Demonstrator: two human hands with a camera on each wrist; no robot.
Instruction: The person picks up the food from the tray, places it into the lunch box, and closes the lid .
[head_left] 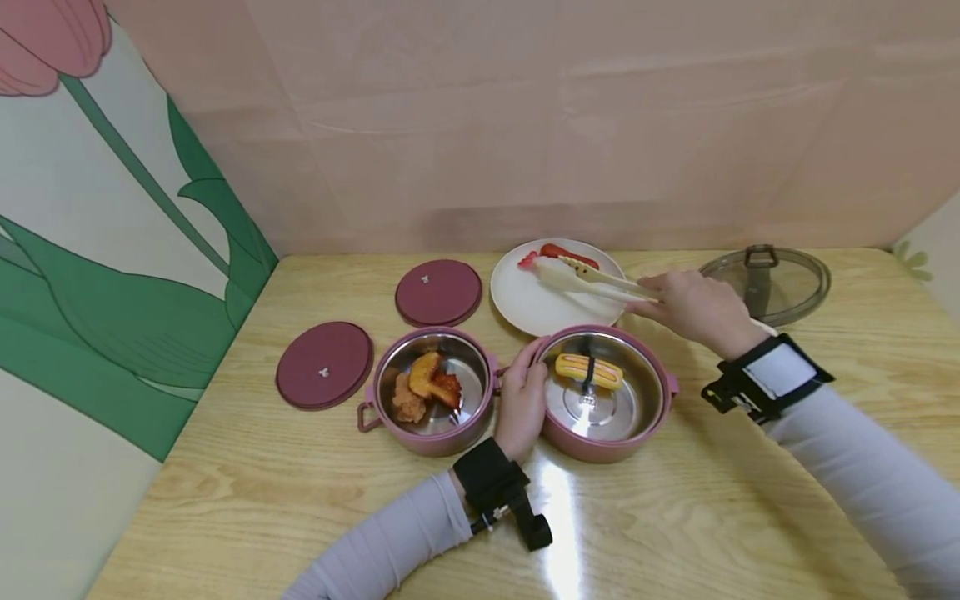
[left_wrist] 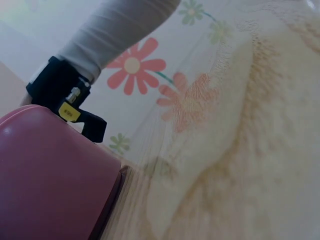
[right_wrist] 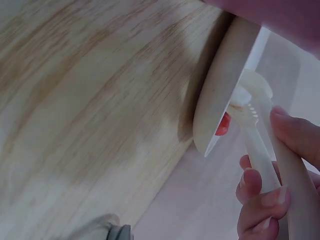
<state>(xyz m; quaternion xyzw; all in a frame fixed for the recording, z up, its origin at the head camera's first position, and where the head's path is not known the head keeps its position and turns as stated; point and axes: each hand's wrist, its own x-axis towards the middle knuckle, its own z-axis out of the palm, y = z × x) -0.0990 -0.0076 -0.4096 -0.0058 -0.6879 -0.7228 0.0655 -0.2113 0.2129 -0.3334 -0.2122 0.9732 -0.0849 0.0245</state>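
Observation:
My right hand (head_left: pixel 693 308) holds cream tongs (head_left: pixel 611 287), fingers and thumb around both arms. Their tips reach over a white plate (head_left: pixel 513 296), around a food piece with a red end (head_left: pixel 528 260), its rest mostly hidden by the tongs. A red sausage (head_left: pixel 570 253) lies behind them on the plate. With my left hand (head_left: pixel 522 400) I grip the left side of the right pink pot (head_left: pixel 600 451). That pot contains a yellow omelette piece (head_left: pixel 573 367) with a dark band. In the right wrist view, the tongs (right_wrist: pixel 257 150) enclose something white.
Left of my left hand stands a smaller pink pot (head_left: pixel 442 446) with fried chicken (head_left: pixel 407 404) and other food pieces. Two maroon lids (head_left: pixel 438 292) lie at the left and behind it. A glass lid (head_left: pixel 795 287) lies at the back right, near the wall.

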